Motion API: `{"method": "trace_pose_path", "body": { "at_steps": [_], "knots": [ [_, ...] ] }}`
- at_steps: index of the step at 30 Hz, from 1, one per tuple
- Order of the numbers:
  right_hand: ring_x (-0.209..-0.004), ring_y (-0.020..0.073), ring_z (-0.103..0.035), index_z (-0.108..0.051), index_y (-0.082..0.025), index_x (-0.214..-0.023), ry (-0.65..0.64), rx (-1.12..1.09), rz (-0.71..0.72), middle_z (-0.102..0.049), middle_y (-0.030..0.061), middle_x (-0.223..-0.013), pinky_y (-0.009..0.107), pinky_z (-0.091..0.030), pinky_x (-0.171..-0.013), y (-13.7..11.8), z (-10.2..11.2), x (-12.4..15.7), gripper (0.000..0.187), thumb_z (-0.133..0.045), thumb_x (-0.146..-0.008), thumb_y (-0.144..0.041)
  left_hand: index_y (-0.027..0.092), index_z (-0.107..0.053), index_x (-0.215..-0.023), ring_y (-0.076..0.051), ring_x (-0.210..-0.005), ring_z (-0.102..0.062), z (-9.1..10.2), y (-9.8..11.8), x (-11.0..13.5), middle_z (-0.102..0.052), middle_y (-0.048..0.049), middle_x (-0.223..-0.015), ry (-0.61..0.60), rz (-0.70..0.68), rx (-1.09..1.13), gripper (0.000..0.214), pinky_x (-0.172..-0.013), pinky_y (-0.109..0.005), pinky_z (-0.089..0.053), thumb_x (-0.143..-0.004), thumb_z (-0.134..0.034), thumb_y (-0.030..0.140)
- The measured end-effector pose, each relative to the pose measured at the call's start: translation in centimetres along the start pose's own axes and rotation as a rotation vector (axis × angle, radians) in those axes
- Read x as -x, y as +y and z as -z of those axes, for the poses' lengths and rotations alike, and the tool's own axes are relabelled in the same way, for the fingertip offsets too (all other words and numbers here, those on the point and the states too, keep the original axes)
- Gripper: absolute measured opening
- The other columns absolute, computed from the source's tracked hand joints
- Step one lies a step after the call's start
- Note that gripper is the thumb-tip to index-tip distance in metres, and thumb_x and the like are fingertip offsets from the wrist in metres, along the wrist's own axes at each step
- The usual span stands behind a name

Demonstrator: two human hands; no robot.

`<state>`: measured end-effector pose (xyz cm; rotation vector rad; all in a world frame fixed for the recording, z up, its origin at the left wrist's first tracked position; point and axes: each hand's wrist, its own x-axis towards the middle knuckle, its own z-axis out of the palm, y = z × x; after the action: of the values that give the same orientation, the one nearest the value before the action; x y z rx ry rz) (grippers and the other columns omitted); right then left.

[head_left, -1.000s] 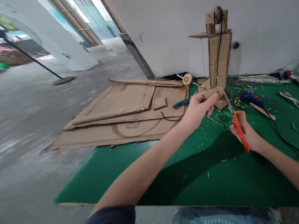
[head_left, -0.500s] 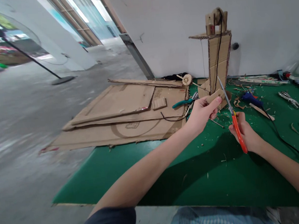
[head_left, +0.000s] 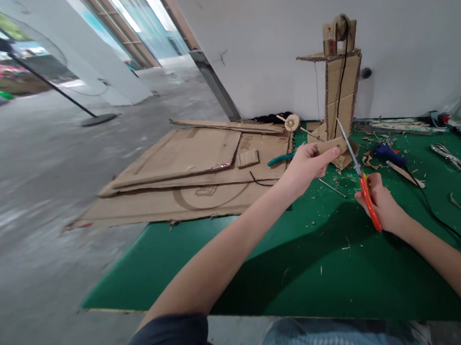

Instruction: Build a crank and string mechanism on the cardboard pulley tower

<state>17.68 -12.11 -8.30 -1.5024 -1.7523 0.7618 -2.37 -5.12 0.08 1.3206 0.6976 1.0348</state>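
Note:
My left hand [head_left: 306,166] pinches a small cardboard piece [head_left: 332,146] above the green table [head_left: 259,264]. My right hand [head_left: 381,205] is closed around the orange handles of a pair of scissors [head_left: 362,182]. The scissor blades point up and left and meet the right end of the cardboard piece. A tall cardboard tower [head_left: 340,87] with a black cord hanging down it stands just behind both hands.
Large flat cardboard sheets [head_left: 192,177] overhang the table's left end. Teal-handled pliers [head_left: 280,159] lie near my left hand. A blue glue gun [head_left: 387,153] with a black cable, metal pliers [head_left: 448,155] and cardboard scraps lie at the right. A white wall stands behind.
Both hands stay together on the cardboard piece and the scissors. The view has shifted slightly; the grips look the same.

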Motion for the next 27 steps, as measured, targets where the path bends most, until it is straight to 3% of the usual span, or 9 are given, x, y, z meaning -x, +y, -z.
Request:
{"method": "trace_pose_path", "body": {
  "at_steps": [7,13,19,27],
  "knots": [
    [-0.055,0.0117,-0.045,-0.028,-0.026,-0.114,-0.112,-0.122,0.058,-0.043,-0.0066,-0.074,0.027,-0.038,-0.052,0.3,0.3,-0.3,0.039,-0.054,-0.092,-0.046,0.015,-0.061,-0.08,-0.002,-0.045,-0.025,1.0,0.8,-0.5,-0.037,0.0082,-0.056,0.019,-0.011,-0.057,0.023,-0.044,-0.023,-0.015,-0.076,-0.076,0.033],
    [-0.054,0.0111,-0.042,-0.025,-0.027,-0.119,-0.127,-0.068,0.025,-0.04,-0.0072,-0.075,0.026,-0.036,-0.05,0.1,0.3,-0.2,0.046,-0.056,-0.09,-0.044,0.015,-0.056,-0.072,-0.003,-0.046,-0.029,2.1,1.1,-0.6,-0.037,0.0064,-0.057,-0.088,-0.028,-0.297,0.029,-0.043,-0.023,-0.016,-0.079,-0.072,0.038],
    [-0.055,0.0112,-0.042,-0.026,-0.026,-0.116,-0.111,-0.079,0.027,-0.04,-0.0064,-0.076,0.027,-0.036,-0.052,-0.4,0.4,-0.2,0.044,-0.056,-0.089,-0.043,0.018,-0.049,-0.069,-0.004,-0.046,-0.028,2.8,1.7,-0.7,-0.034,0.0065,-0.056,-0.069,-0.044,-0.369,0.029,-0.043,-0.022,-0.015,-0.081,-0.069,0.036],
    [-0.054,0.0138,-0.045,-0.024,-0.024,-0.12,-0.154,0.042,0.003,-0.042,-0.0065,-0.071,0.028,-0.037,-0.05,-1.1,0.8,0.1,0.046,-0.051,-0.09,-0.046,0.018,-0.047,-0.068,-0.005,-0.047,-0.027,3.0,2.4,-0.5,-0.032,0.0064,-0.057,-0.243,-0.041,-0.518,0.031,-0.043,-0.023,-0.017,-0.084,-0.065,0.037]
  ]
}}
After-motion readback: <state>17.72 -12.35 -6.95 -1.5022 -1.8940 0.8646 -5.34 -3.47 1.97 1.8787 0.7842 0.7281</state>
